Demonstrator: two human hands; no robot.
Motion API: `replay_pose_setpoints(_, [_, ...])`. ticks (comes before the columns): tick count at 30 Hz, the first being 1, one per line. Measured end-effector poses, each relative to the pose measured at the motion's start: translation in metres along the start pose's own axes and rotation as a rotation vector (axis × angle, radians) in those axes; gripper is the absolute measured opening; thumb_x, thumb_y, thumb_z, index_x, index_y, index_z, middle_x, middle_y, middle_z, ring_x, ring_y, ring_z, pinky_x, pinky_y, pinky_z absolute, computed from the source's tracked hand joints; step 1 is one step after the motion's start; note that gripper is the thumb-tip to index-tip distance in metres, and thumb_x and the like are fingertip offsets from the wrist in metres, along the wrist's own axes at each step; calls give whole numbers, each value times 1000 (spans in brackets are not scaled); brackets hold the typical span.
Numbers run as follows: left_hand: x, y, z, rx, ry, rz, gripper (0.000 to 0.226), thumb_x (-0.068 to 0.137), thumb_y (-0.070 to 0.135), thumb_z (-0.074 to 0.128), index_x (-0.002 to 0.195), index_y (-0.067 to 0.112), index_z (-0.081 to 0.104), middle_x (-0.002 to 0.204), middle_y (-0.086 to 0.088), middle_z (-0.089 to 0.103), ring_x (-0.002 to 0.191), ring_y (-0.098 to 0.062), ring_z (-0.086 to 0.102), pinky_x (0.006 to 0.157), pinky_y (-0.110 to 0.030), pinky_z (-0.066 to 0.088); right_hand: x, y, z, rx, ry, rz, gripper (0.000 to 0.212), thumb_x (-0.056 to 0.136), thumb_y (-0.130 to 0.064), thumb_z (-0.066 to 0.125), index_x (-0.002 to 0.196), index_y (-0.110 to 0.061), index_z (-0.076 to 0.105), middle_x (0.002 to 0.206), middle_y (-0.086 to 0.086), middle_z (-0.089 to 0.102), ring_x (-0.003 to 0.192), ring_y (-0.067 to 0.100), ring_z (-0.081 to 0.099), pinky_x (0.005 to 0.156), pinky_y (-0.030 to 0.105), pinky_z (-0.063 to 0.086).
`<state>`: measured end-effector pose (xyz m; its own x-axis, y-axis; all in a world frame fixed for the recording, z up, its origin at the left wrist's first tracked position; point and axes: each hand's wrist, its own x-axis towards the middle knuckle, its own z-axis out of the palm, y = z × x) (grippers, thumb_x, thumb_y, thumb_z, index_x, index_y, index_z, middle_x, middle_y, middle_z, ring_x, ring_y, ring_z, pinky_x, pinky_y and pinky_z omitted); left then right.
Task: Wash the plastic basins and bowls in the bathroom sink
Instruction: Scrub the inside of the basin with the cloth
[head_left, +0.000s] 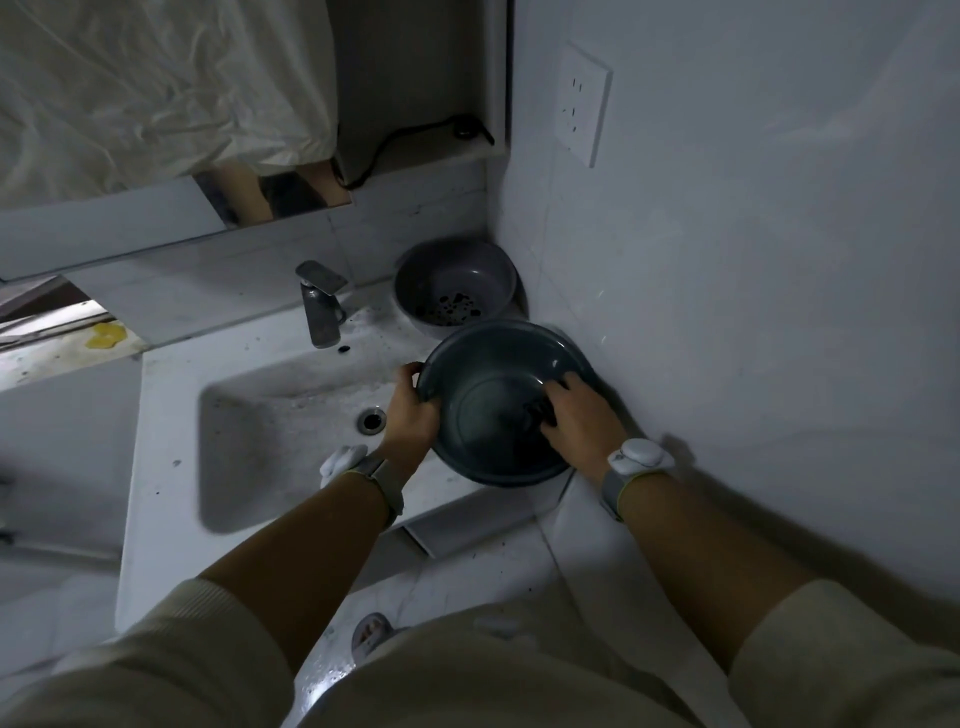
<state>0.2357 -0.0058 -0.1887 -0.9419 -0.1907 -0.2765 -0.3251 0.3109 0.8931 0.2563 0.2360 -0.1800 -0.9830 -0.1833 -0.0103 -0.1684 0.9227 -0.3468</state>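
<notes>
In the head view the left hand (413, 410) is curled shut over the near-left rim of the dark basin (498, 364), thumb inside, holding it tilted over the right edge of the sink (270, 415). The right hand (576, 410) lies just across the basin, fingers bent down against its inner floor on something small and dark I cannot identify. Beyond both hands, in the corner, sits the grey bowl (457, 280), speckled inside and probably next; the right hand is nearer to it. The tap (319, 301) stands beyond the left hand.
</notes>
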Motion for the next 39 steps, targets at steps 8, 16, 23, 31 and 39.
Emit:
replay_pose_setpoints(8, [5, -10, 6, 132, 0, 9, 47, 102, 1, 52, 147, 10, 47, 122, -8, 62, 116, -35, 62, 101, -52, 54, 10, 5, -1, 25, 20, -11, 33, 85, -16, 69, 116, -8, 60, 117, 16, 52, 98, 38, 61, 75, 42, 55])
replay_pose_setpoints(16, [9, -6, 7, 177, -23, -55, 45, 100, 3, 53, 144, 11, 47, 117, -8, 61, 111, -34, 61, 101, -52, 54, 21, 6, -1, 78, 24, -2, 33, 83, -17, 71, 113, -8, 61, 115, 16, 55, 97, 37, 62, 75, 37, 52])
replay_pose_setpoints(23, [16, -3, -5, -53, -94, -271, 26, 109, 36, 50, 130, 20, 53, 117, -11, 65, 98, -30, 67, 98, -60, 60, 50, -19, -15, 134, 68, -20, 24, 86, -18, 68, 105, -8, 59, 114, 16, 56, 97, 35, 61, 78, 43, 56])
replay_pose_setpoints(31, [64, 9, -26, -83, -89, -286, 38, 110, 41, 46, 132, 12, 57, 123, -19, 66, 109, -40, 66, 96, -53, 57, 107, -61, -21, 213, 131, -53, 18, 86, -14, 67, 99, -3, 62, 110, 18, 58, 93, 33, 60, 69, 31, 43])
replay_pose_setpoints(39, [137, 20, -42, 19, -99, -224, 35, 110, 27, 52, 136, 4, 54, 133, -26, 62, 123, -43, 62, 111, -61, 52, 175, -81, -20, 194, 141, 17, 15, 83, -14, 69, 91, -4, 61, 103, 19, 62, 89, 35, 62, 66, 29, 37])
